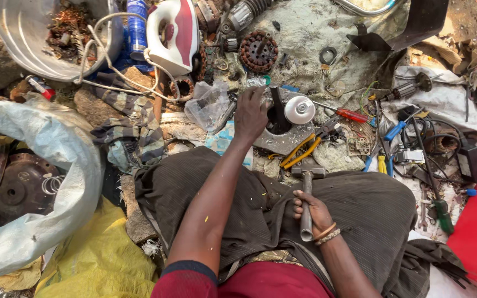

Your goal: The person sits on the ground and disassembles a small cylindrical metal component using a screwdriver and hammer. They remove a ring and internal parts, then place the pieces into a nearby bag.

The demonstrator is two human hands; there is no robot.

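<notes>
Right hand (311,212) has a closed grip on the hammer (307,198) handle over the lap, head pointing at the metal plate (285,140) on the ground. Left hand (249,115) is wrapped around the dark part (279,113) standing there beside a shiny disc (299,109), so I'd say a slightly off swing smacks those fingers or knocks the part over into the pliers (305,148).

One hammer (307,190) (two hands (251,115)).

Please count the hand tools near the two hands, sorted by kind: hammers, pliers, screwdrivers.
Hammers: 1, the hammer in the right hand
Pliers: 1, the yellow-handled pliers
Screwdrivers: 1, the red-handled screwdriver
Total: 3
</notes>
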